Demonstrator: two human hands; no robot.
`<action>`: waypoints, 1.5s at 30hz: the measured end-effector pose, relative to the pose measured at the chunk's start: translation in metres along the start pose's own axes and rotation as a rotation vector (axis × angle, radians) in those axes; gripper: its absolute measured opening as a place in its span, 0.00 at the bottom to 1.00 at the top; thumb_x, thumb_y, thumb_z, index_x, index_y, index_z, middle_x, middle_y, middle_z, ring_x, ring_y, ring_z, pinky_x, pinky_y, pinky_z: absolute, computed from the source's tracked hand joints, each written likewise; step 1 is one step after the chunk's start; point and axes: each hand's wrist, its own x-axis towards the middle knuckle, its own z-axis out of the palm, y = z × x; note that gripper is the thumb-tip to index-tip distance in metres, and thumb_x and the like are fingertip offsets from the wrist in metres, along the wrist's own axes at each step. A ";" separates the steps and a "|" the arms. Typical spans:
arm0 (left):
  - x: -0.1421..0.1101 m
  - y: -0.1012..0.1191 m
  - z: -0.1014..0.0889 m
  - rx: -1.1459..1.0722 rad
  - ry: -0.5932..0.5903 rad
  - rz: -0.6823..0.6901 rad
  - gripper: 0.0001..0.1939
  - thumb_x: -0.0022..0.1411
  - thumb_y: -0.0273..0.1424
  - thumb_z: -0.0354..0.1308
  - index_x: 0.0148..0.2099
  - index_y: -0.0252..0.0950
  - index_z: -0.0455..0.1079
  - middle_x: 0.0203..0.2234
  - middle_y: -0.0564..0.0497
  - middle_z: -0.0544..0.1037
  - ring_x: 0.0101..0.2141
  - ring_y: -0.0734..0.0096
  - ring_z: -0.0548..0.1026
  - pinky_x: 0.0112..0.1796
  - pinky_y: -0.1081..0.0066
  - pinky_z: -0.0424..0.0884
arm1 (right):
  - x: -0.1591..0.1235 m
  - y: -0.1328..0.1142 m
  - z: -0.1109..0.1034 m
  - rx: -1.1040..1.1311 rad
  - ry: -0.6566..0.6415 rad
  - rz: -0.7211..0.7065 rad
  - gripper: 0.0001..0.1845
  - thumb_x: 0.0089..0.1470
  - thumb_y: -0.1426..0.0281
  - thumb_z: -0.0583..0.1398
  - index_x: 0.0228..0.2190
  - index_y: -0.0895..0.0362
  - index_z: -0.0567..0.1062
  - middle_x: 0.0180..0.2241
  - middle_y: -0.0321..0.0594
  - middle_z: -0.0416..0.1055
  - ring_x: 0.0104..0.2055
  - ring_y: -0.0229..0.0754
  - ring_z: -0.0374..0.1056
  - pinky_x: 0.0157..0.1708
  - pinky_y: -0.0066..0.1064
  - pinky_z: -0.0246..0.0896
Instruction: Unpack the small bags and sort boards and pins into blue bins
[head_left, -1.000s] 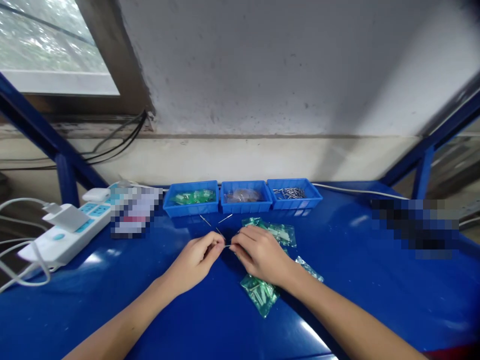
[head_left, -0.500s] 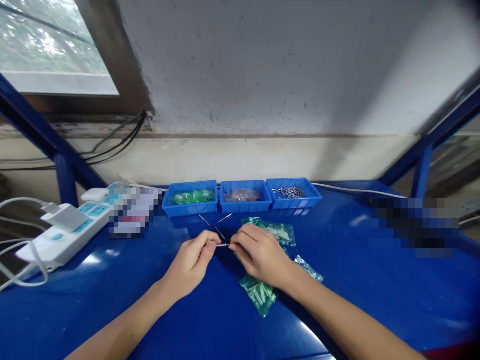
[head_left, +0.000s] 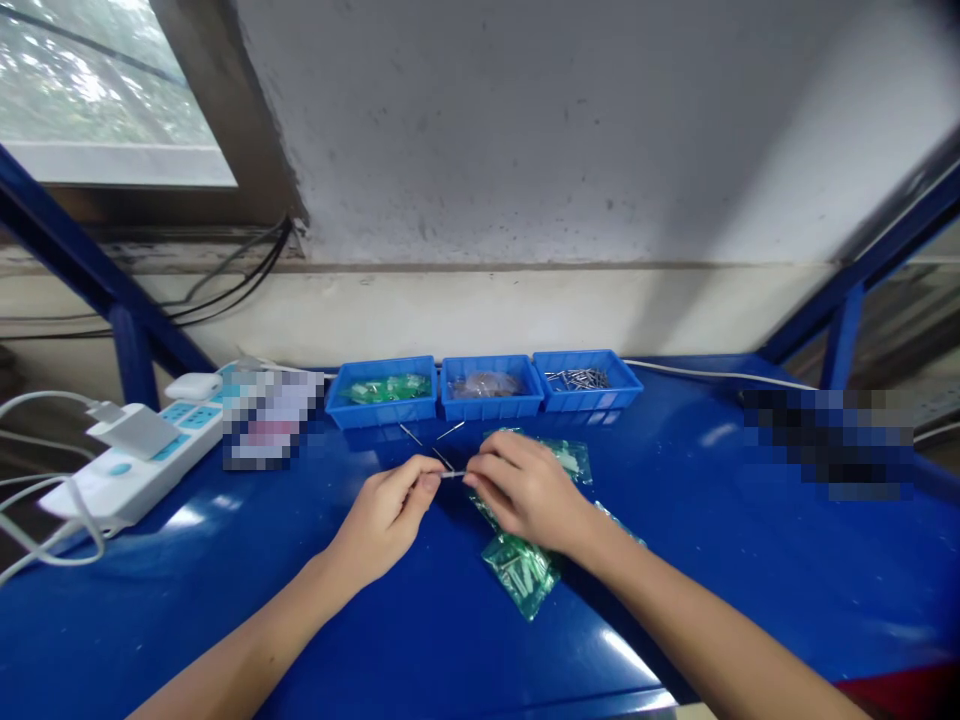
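Between my two hands runs a thin silver metal pin (head_left: 452,475), held level above the blue table. My left hand (head_left: 395,508) pinches its left end between thumb and forefinger. The fingers of my right hand (head_left: 523,492) are closed round the other end, and the tips hide that part. Just beyond my fingers lie three loose pins, among them one slanting pin (head_left: 410,434) and another pin (head_left: 451,430). Under and beside my right hand are small green clear bags; the nearest bag (head_left: 523,577) has slim pale and metal pieces inside.
Along the back stand three blue bins: a left bin (head_left: 382,413) with green bags, a middle bin (head_left: 491,406) with clear bags, a right bin (head_left: 589,402) with metal pins. A white power strip (head_left: 139,480) with cables lies left, near a blurred packet (head_left: 271,425). A blurred dark object (head_left: 829,440) lies right.
My left hand has drawn slightly left from my right, so more of the pin shows between them. Both hands are a little higher in view.
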 end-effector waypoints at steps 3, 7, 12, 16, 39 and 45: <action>0.003 -0.004 -0.003 0.119 -0.069 -0.006 0.14 0.68 0.34 0.42 0.50 0.42 0.65 0.28 0.53 0.73 0.24 0.74 0.71 0.27 0.75 0.66 | -0.001 0.031 -0.026 -0.111 0.132 0.111 0.13 0.60 0.68 0.51 0.31 0.58 0.73 0.30 0.44 0.68 0.33 0.41 0.63 0.33 0.33 0.60; 0.012 -0.013 -0.004 0.360 -0.125 0.039 0.19 0.66 0.32 0.43 0.57 0.46 0.62 0.40 0.49 0.70 0.27 0.72 0.72 0.29 0.72 0.67 | -0.022 0.089 -0.060 -0.446 0.360 0.579 0.18 0.56 0.60 0.54 0.40 0.60 0.74 0.36 0.50 0.67 0.39 0.49 0.64 0.38 0.40 0.61; 0.019 -0.019 -0.002 0.423 -0.180 0.013 0.13 0.66 0.32 0.44 0.48 0.44 0.68 0.41 0.50 0.67 0.28 0.70 0.73 0.28 0.71 0.66 | -0.039 0.108 -0.059 -0.521 0.375 0.729 0.21 0.54 0.58 0.55 0.40 0.62 0.75 0.34 0.51 0.67 0.39 0.53 0.63 0.41 0.45 0.60; 0.020 -0.023 0.001 0.388 -0.140 0.017 0.09 0.65 0.33 0.46 0.41 0.42 0.67 0.41 0.51 0.69 0.32 0.68 0.74 0.28 0.71 0.66 | -0.020 0.067 -0.030 -0.259 0.303 0.517 0.15 0.57 0.63 0.54 0.40 0.59 0.74 0.35 0.49 0.69 0.40 0.50 0.65 0.42 0.41 0.61; -0.004 -0.004 0.009 -0.105 0.064 0.072 0.06 0.62 0.30 0.53 0.43 0.39 0.62 0.27 0.56 0.72 0.27 0.76 0.71 0.30 0.76 0.67 | -0.005 -0.006 0.005 0.125 -0.046 0.011 0.10 0.61 0.70 0.51 0.33 0.60 0.71 0.27 0.41 0.68 0.30 0.39 0.59 0.30 0.31 0.55; -0.004 0.003 0.004 -0.066 0.068 0.113 0.05 0.64 0.29 0.51 0.34 0.38 0.65 0.25 0.56 0.70 0.25 0.78 0.67 0.29 0.75 0.64 | -0.006 -0.006 0.001 0.155 -0.039 0.030 0.11 0.59 0.65 0.53 0.36 0.61 0.70 0.29 0.41 0.68 0.31 0.40 0.60 0.31 0.32 0.55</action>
